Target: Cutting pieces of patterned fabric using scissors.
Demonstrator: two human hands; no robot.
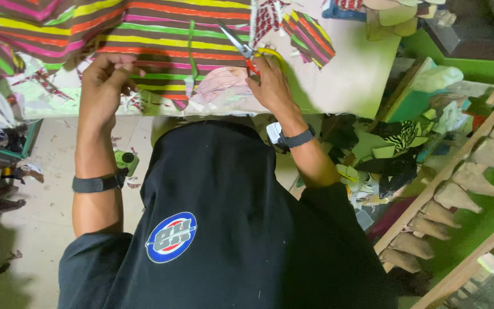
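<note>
Mid-cut: right hand (270,86) gripping scissors (236,43), blades open at striped cloth (161,40) on tabletop (350,80), left hand (103,86) pinching cloth edge; most still uncut.

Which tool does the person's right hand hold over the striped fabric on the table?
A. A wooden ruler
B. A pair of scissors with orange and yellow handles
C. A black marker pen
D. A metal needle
B. The right hand grips the pair of scissors with orange and yellow handles, blades open against the brown fabric with pink, green and yellow stripes, while the left hand pinches that cloth's edge.
</note>
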